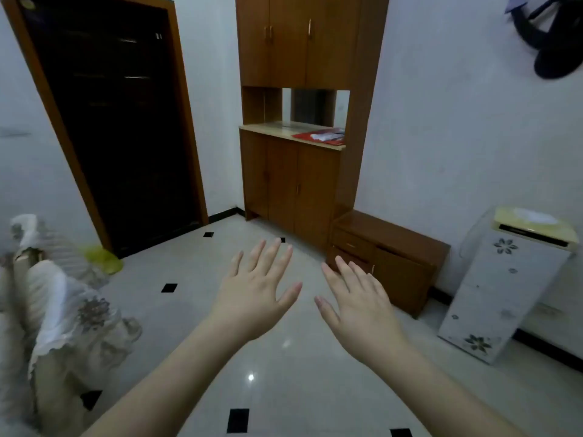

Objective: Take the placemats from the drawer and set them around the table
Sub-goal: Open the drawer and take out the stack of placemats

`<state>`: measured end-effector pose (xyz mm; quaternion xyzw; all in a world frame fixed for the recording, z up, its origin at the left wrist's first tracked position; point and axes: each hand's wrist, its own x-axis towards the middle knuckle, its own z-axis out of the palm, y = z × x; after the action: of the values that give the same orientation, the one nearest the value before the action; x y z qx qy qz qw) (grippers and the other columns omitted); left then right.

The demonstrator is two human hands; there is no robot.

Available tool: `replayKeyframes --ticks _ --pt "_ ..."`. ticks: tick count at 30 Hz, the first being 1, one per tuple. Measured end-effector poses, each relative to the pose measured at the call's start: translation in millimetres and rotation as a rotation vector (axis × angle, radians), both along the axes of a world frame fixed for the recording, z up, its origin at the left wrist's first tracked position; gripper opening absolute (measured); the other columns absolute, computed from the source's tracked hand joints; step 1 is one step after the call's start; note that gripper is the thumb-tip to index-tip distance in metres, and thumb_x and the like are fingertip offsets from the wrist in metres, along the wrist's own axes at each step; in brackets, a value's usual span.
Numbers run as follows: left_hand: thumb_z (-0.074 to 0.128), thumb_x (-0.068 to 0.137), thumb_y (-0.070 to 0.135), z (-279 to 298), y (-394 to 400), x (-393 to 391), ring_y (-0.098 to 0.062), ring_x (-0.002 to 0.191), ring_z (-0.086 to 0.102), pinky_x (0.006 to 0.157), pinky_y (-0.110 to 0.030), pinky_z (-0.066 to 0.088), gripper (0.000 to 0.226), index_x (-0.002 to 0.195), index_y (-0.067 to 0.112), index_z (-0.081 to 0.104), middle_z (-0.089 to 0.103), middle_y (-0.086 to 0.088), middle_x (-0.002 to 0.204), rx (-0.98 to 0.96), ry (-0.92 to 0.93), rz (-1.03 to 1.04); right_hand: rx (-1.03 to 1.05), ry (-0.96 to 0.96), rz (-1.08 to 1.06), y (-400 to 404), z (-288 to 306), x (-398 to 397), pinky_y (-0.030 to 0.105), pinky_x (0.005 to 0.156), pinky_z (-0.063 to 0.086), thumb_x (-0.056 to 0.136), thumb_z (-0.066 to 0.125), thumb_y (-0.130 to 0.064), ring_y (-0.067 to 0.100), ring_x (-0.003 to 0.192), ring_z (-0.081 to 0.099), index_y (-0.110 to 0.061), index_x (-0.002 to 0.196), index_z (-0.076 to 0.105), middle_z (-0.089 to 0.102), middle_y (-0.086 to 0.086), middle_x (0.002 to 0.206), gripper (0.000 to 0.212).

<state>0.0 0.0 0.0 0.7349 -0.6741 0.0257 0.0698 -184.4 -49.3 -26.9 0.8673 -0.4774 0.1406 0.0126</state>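
- Both hands are reaching out in front of the person, backs up, over the tiled floor (pixel 284 357); each grip is spread, fingers straight and apart, holding nothing.
- The right hand (pixel 362 298) is pointing toward the low wooden cabinet (pixel 394 257), whose two small drawers (pixel 351 246) are lying just past its fingertips, ahead and a little to the right of that grip.
- The left hand (pixel 257 288) is sitting beside the right one, thumbs near each other but apart, and the drawers are lying farther off to its right, so the right hand is judged the nearer for the pull.
- The drawer fronts are running side to side across the line of reach, and both are looking closed.
- No placemats are showing; they are presumably inside a drawer, and which one cannot be told.
- The tall cupboard (pixel 303 171) is standing beyond both grips, with red papers (pixel 318 137) lying on its bench.
- No table is clearly showing; the cloth-covered shape (pixel 63 310) is lying left of the left grip.
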Motion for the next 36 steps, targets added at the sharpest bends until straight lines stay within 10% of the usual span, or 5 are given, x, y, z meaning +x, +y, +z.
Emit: replayKeyframes --ticks 14,27,36 --pt "-0.001 0.09 0.07 -54.5 -176.6 -74.1 -0.012 0.148 -0.024 0.122 -0.041 -0.012 0.073 0.154 0.037 -0.018 -0.022 0.01 0.163 0.037 -0.057 -0.075 0.022 0.018 -0.074 -165.7 -36.7 -93.7 0.033 0.111 -0.015 0.1 0.015 -0.06 0.018 0.151 -0.007 -0.033 0.156 -0.004 -0.008 -0.003 0.165 0.065" --pt "0.011 0.096 0.069 -89.1 -308.9 2.6 -0.018 0.153 -0.009 0.119 -0.042 -0.01 0.072 0.157 0.033 -0.001 -0.003 0.004 0.167 -0.038 -0.067 -0.038 0.033 0.011 -0.044 -300.9 -61.4 -0.9 0.035 0.113 -0.012 0.098 0.007 -0.061 0.022 0.152 -0.002 -0.03 0.157 0.002 -0.002 0.001 0.165 0.067" --pt "0.018 0.093 0.065 -95.2 -401.5 89.2 -0.027 0.145 0.036 0.116 -0.049 0.027 0.073 0.15 0.025 0.041 0.043 -0.005 0.155 -0.032 -0.091 -0.073 0.07 0.067 -0.075 -388.7 -78.0 92.7 0.034 0.113 -0.009 0.101 0.019 -0.057 0.021 0.151 0.003 -0.029 0.157 0.009 0.006 0.001 0.165 0.063"
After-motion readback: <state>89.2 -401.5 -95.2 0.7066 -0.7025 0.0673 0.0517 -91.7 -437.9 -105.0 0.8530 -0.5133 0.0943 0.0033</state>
